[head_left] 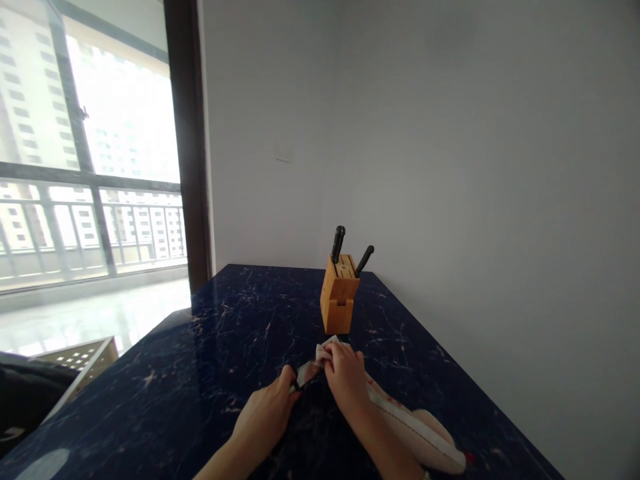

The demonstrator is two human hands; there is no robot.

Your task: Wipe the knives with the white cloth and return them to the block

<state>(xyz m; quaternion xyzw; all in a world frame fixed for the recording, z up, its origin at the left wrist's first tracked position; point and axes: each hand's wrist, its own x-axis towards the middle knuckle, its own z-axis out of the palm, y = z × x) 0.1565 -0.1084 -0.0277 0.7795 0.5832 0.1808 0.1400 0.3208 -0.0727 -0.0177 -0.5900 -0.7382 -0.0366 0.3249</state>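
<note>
My left hand [266, 412] is closed round the dark handle of a knife [307, 373], whose blade points away and to the right, low over the table. A white cloth [324, 349], possibly a paper tissue, is pinched in my right hand [346, 375] against the blade's far end, which it hides. Just beyond my hands stands a wooden knife block [340, 305] with two black-handled knives in it and several slots showing. Under and beside my right forearm lies a whitish fabric item [417, 427] with reddish marks and a dark seam; its kind is unclear.
The dark blue marbled table [250, 313] runs to the wall [475, 200] at the back and right. At left, a chair [85, 370] with a perforated panel and a dark item stands by the table edge. Behind it is a large window [90, 173].
</note>
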